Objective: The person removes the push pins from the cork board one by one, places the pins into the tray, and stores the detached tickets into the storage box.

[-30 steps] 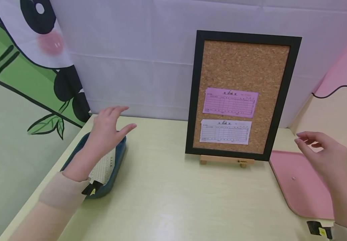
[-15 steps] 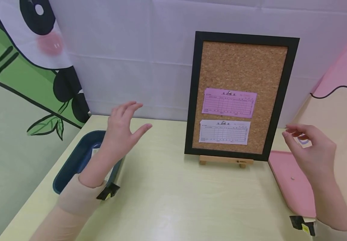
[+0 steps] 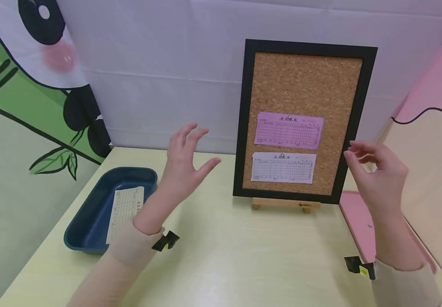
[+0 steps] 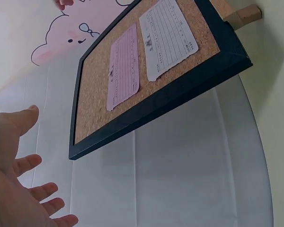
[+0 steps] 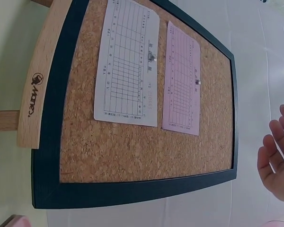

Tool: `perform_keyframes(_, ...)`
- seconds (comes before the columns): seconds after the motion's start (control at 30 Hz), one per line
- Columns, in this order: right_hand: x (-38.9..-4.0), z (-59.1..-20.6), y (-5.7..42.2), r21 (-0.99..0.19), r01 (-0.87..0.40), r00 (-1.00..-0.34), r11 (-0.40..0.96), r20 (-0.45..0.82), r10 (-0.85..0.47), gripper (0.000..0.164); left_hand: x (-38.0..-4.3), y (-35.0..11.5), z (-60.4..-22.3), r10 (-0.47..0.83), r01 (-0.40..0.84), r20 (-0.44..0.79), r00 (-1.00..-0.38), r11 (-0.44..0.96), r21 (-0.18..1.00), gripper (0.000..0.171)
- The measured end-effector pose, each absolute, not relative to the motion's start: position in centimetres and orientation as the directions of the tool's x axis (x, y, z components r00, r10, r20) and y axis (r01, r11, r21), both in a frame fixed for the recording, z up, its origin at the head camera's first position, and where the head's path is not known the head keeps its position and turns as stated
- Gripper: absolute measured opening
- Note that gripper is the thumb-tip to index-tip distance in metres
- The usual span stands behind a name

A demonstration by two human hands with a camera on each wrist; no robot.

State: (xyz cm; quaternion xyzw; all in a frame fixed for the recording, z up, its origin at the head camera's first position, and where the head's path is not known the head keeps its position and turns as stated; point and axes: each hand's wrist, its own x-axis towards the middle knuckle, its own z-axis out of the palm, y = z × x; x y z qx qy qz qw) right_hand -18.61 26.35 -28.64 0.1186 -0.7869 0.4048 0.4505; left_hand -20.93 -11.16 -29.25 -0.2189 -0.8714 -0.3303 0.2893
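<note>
My left hand (image 3: 180,168) is raised over the table to the left of the framed cork board (image 3: 305,85), fingers spread, holding nothing. In the left wrist view the same hand (image 4: 19,165) appears palm side, apart from the board. My right hand (image 3: 382,177) hovers by the board's right edge, its fingers loosely bent and the thumb near the index finger. No object shows between them, also in the right wrist view. A pink printed form slip (image 3: 289,132) is pinned on the cork above a white one (image 3: 282,169). Each has a pushpin at its top middle.
A dark blue tray (image 3: 76,230) at the left bears a printed slip (image 3: 124,211). At the right, partly behind my arm, lies a pink tray (image 3: 359,213) with a small pin (image 3: 369,226). A wooden easel (image 3: 286,203) supports the board. Printed fabric hangs behind.
My left hand has moved right, away from the blue tray, uncovering the slip there. My right hand has moved left and slightly up towards the board. The board and its slips stay put.
</note>
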Motion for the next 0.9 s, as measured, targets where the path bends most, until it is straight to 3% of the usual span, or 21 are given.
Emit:
perform_keyframes(0.23,-20.0,-28.5,25.1,-0.548,-0.598,-0.568,0.585,0.805,0.173,0.023,-21.7,-9.0,-29.5,0.209,0.613,0.676,-0.707,0.658,0.437,0.066)
perform_keyframes(0.53,-21.9,-29.3,23.9,-0.513,-0.596,-0.557,0.618,0.818,0.142,0.021,-23.1,-6.8,-29.7,0.220,0.649,0.692,-0.688,0.613,0.451,0.065)
perform_keyframes(0.9,-24.8,-28.8,22.5,-0.465,-0.595,-0.572,0.655,0.818,0.060,0.025,-25.1,-4.2,-29.3,0.219,0.584,0.599,-0.770,0.622,0.523,0.067)
